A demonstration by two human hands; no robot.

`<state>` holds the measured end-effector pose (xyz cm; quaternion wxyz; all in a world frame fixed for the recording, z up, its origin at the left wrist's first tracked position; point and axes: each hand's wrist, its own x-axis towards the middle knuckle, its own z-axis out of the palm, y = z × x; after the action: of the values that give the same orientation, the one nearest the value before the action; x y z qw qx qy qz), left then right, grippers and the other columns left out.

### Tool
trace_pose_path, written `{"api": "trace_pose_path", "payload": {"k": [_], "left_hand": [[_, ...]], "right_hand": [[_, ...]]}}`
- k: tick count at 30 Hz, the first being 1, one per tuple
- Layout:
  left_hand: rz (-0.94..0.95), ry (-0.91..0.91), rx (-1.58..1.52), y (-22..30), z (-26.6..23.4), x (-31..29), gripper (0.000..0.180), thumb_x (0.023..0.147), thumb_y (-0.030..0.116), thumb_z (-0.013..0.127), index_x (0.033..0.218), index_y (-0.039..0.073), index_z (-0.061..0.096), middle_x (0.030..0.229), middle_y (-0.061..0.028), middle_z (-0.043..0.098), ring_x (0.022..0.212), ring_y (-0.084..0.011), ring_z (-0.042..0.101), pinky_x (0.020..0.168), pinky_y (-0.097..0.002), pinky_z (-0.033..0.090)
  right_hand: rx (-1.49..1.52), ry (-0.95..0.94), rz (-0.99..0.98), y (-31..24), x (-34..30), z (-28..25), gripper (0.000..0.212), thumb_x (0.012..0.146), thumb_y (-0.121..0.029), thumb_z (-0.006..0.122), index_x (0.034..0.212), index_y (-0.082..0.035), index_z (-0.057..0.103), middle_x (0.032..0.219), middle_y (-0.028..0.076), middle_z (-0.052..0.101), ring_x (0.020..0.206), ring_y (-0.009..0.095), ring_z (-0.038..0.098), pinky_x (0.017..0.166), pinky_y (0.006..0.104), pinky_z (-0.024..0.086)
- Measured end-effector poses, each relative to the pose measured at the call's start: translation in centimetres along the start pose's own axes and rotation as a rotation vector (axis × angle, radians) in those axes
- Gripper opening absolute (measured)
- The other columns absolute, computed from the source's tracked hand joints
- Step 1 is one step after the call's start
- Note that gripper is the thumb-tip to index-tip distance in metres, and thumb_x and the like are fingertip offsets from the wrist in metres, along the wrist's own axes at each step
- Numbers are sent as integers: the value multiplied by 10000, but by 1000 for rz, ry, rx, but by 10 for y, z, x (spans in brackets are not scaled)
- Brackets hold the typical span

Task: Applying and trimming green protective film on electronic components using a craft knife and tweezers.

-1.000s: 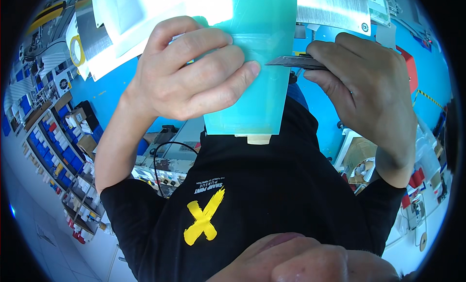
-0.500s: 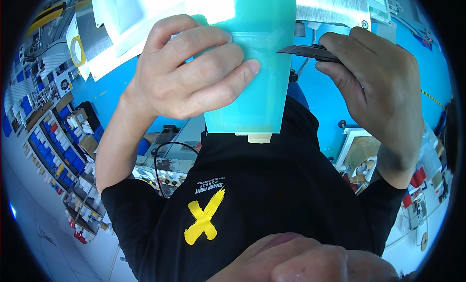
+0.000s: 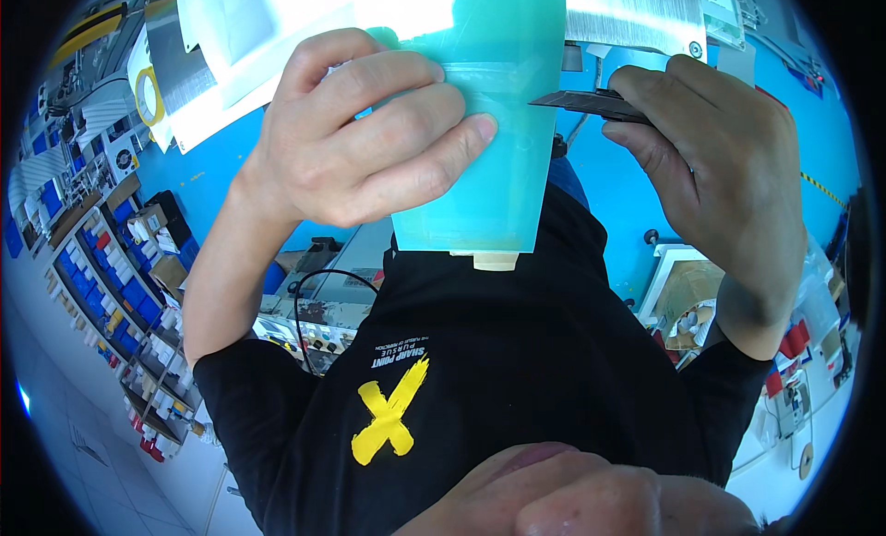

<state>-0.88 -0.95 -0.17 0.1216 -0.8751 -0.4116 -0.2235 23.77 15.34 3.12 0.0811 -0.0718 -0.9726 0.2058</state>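
My left hand [image 3: 360, 134] is closed on a translucent green sheet [image 3: 508, 185], its curled fingers lying across the front; the thumb is hidden. The sheet hangs in front of my dark shirt, with a small beige tab [image 3: 496, 261] at its lower edge. On the other side, my right hand [image 3: 715, 153] grips a utility knife [image 3: 591, 103] between thumb and fingers. The dark blade points left, and its tip overlaps the sheet's right edge in view. Whether the blade touches the sheet, I cannot tell.
A brushed metal plate [image 3: 637, 17] is at the top right, bright white sheets [image 3: 240, 37] at the top left. A yellow tape roll [image 3: 146, 97] is near the left side. Shelves with blue bins [image 3: 120, 305] stand far left; a container of scraps [image 3: 692, 310] is at right.
The green sheet and the knife have shifted very slightly to the right. Both hands keep the same grips.
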Motion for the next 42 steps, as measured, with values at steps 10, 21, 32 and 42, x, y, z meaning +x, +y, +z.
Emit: {"api": "trace_pose_path", "payload": {"k": [10, 21, 32, 42], "left_hand": [[-38, 67, 23, 1, 6, -1, 309, 672, 139, 721, 978, 178, 704, 870, 46, 621, 853, -151, 612, 780, -321, 458], [3, 8, -12, -1, 0, 0, 401, 654, 143, 766, 1054, 142, 732, 945, -12, 631, 913, -196, 599, 782, -336, 479], [5, 23, -17, -1, 3, -1, 400, 655, 137, 757, 1054, 139, 731, 954, -15, 630, 921, -196, 596, 780, -338, 479], [-30, 22, -7, 1, 3, 1, 346, 672, 140, 742, 1016, 157, 716, 906, 12, 622, 881, -178, 606, 776, -329, 470]], "right_hand": [[5, -25, 13, 0, 0, -4, 255, 826, -214, 745, 966, -7, 694, 676, 63, 599, 538, 176, 540, 464, 297, 379], [13, -38, 32, -3, 0, -5, 248, 821, -202, 749, 972, -13, 690, 681, 60, 604, 545, 177, 543, 476, 296, 387], [-11, -29, 72, -7, 2, -1, 245, 809, -204, 756, 957, -23, 682, 675, 53, 602, 554, 192, 551, 483, 305, 392], [-15, -28, 17, -1, 3, 1, 251, 821, -222, 742, 965, -25, 683, 718, 63, 618, 576, 215, 573, 489, 315, 417]]}}
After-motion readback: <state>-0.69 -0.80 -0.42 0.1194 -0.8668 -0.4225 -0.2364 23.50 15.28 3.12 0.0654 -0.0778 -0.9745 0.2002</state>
